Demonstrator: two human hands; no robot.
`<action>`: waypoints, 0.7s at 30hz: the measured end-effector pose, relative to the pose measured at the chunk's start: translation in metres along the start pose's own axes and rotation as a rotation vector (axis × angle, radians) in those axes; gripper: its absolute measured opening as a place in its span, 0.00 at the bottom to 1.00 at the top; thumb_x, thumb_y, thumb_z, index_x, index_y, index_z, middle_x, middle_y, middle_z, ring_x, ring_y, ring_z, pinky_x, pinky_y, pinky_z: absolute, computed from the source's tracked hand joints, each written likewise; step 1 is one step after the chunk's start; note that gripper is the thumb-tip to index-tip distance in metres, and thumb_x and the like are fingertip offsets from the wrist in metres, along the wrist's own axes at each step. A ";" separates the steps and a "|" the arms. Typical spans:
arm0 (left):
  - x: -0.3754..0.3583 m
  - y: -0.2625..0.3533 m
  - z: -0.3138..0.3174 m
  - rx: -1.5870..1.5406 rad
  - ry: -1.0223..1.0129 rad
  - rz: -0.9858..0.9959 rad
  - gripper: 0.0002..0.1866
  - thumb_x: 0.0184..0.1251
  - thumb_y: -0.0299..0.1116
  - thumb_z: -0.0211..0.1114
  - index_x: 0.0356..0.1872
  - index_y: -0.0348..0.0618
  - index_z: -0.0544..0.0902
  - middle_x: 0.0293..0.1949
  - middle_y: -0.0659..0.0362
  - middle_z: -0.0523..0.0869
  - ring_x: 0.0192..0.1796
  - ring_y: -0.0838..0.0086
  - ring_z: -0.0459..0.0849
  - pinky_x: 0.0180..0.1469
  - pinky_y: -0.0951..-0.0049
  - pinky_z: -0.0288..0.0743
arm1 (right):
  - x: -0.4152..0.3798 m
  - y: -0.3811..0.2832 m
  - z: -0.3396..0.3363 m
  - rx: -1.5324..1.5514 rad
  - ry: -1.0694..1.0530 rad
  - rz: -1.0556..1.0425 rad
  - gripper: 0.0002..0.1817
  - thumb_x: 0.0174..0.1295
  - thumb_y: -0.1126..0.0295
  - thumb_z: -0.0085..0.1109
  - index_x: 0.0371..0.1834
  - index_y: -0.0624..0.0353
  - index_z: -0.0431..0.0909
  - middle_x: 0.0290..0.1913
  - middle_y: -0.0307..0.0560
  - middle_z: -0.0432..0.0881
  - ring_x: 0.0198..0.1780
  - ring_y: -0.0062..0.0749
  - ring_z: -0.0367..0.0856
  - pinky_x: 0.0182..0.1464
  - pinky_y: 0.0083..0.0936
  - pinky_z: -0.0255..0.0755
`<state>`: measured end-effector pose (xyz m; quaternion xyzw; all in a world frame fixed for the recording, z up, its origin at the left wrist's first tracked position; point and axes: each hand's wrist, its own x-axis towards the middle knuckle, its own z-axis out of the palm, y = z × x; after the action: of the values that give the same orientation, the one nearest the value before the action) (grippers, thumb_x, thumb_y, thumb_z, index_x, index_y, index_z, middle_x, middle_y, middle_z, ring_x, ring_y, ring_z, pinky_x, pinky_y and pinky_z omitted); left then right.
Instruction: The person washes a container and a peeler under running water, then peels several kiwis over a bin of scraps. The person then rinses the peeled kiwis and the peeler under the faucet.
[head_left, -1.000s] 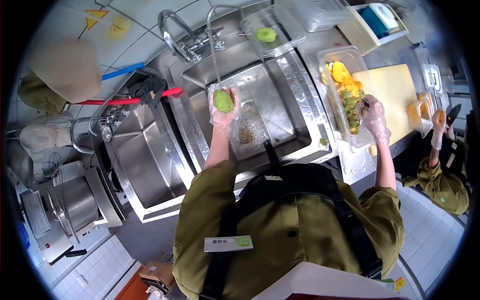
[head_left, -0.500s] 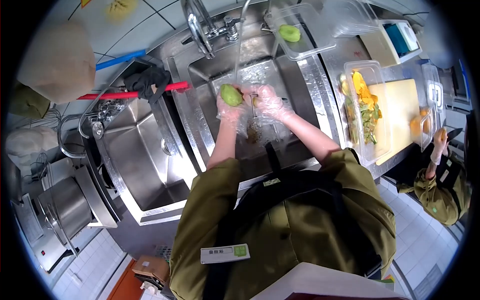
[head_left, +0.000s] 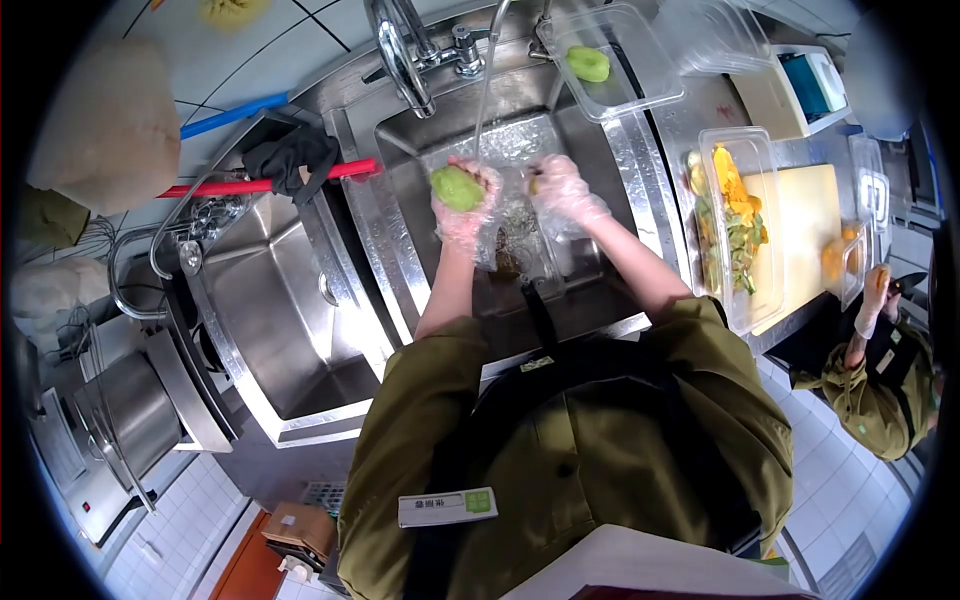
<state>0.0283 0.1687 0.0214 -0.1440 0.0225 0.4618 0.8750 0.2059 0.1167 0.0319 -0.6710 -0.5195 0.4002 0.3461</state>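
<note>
My left hand (head_left: 470, 215), in a clear plastic glove, holds a pale green peeled melon piece (head_left: 457, 188) over the sink (head_left: 590, 155). To its right, my gloved right hand (head_left: 565, 190) is closed, its fingers curled; something small and dark shows at the fingertips, and I cannot tell what it is. A thin stream of water (head_left: 484, 100) falls just beyond the melon piece. Brownish bits (head_left: 508, 258) lie below the hands in the wet sink. Another green melon piece (head_left: 587, 64) sits in a clear container (head_left: 640, 100) at the sink's back right corner.
Right of the sink stands a clear tub (head_left: 735, 135) with orange and green peelings, beside a cutting board (head_left: 805, 215). A second sink (head_left: 265, 300) is on the left, with a red bar (head_left: 340, 170) by it. A co-worker (head_left: 880, 370) holds a knife at far right.
My hands have moved apart: the right has drawn away to the right from the melon piece. In my left hand, the melon piece has turned and tilted slightly.
</note>
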 end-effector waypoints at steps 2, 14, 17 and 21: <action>-0.003 0.000 0.012 -0.066 0.141 0.038 0.16 0.56 0.42 0.57 0.36 0.40 0.80 0.43 0.52 0.79 0.49 0.60 0.76 0.58 0.54 0.67 | -0.014 0.006 -0.010 0.021 -0.009 0.144 0.07 0.50 0.68 0.54 0.25 0.59 0.79 0.28 0.46 0.80 0.30 0.38 0.77 0.35 0.29 0.71; 0.013 -0.005 -0.011 0.413 0.653 -0.053 0.19 0.68 0.47 0.48 0.44 0.41 0.75 0.41 0.54 0.80 0.44 0.60 0.78 0.52 0.51 0.72 | -0.080 -0.003 -0.026 0.907 -0.124 0.607 0.11 0.53 0.68 0.61 0.33 0.65 0.76 0.27 0.47 0.79 0.24 0.26 0.78 0.19 0.16 0.65; 0.026 0.006 -0.040 0.293 0.521 0.011 0.19 0.68 0.47 0.47 0.43 0.41 0.75 0.40 0.55 0.80 0.41 0.60 0.79 0.51 0.51 0.73 | -0.089 0.006 -0.022 1.024 -0.158 0.588 0.10 0.54 0.68 0.61 0.32 0.65 0.76 0.26 0.45 0.78 0.21 0.23 0.75 0.17 0.14 0.63; 0.040 0.019 -0.065 0.082 0.510 0.050 0.19 0.65 0.47 0.47 0.39 0.41 0.76 0.35 0.54 0.81 0.37 0.61 0.80 0.41 0.57 0.77 | -0.098 0.005 -0.033 1.009 -0.109 0.658 0.08 0.56 0.71 0.58 0.34 0.64 0.76 0.25 0.44 0.77 0.17 0.19 0.70 0.15 0.12 0.60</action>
<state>0.0414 0.1928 -0.0524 -0.2195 0.2645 0.4310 0.8343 0.2238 0.0187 0.0594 -0.5281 -0.0478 0.7171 0.4523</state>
